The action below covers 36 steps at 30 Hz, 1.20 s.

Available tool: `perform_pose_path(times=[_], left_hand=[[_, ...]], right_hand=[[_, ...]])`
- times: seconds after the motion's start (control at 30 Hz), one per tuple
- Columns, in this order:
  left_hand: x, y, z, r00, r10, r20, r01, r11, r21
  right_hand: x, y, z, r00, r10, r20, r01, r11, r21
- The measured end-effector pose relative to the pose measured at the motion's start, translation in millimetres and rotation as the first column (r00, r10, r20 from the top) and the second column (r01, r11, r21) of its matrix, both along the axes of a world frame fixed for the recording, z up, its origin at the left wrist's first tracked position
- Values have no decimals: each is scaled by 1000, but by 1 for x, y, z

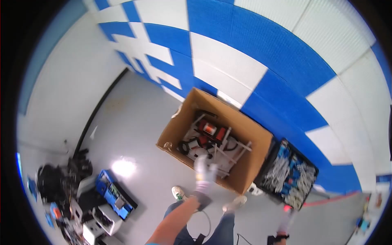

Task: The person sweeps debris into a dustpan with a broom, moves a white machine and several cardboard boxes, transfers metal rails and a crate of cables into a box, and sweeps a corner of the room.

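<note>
My left hand (pixel 204 173), in a pale glove, hangs over the near edge of a large open cardboard box (pixel 260 157). It is blurred, but its thumb stands apart from the fingers and nothing shows in it. Inside the box lie red-and-black tool-like items (pixel 209 129) with pale labels, and several white rods or bars (pixel 224 141). At the lower right, my right hand (pixel 286 220), also gloved, is close to the near corner of a black crate (pixel 314 169). A small red patch (pixel 288 208) shows at its fingertips; motion blur hides whether it is something held.
The crate holds bundles of grey-white cables (pixel 277 175) and blue parts (pixel 292 163). Blue and white padded panels (pixel 228 57) rise behind the box. On the floor at left are a blue device (pixel 116 196), a white housing (pixel 108 220) and dark equipment (pixel 53 181). My shoes stand before the box.
</note>
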<state>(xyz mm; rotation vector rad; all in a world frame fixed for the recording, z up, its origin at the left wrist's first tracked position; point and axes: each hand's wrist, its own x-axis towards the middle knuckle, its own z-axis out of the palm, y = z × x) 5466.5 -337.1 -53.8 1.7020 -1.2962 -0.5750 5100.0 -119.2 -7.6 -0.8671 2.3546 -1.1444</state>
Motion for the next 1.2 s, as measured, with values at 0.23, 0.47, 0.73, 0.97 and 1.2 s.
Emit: perform_pose_path(times=[0.23, 0.47, 0.73, 0.97, 1.2], left_hand=[[221, 18, -57, 990, 44, 133, -90, 925, 368], [282, 6, -39, 994, 69, -83, -11, 828, 561], [468, 48, -24, 964, 182, 196, -265, 742, 616], [618, 136, 45, 879, 424, 219, -443, 557, 703], [717, 159, 59, 845, 429, 320, -482, 351, 803]], right_hand=[[182, -62, -68, 994, 70, 87, -111, 720, 685], [234, -80, -75, 891, 276, 360, -411, 827, 384], [199, -50, -161, 856, 358, 373, -512, 486, 708], [327, -163, -115, 669, 623, 405, -695, 331, 638], [493, -262, -75, 665, 560, 495, -712, 274, 646]])
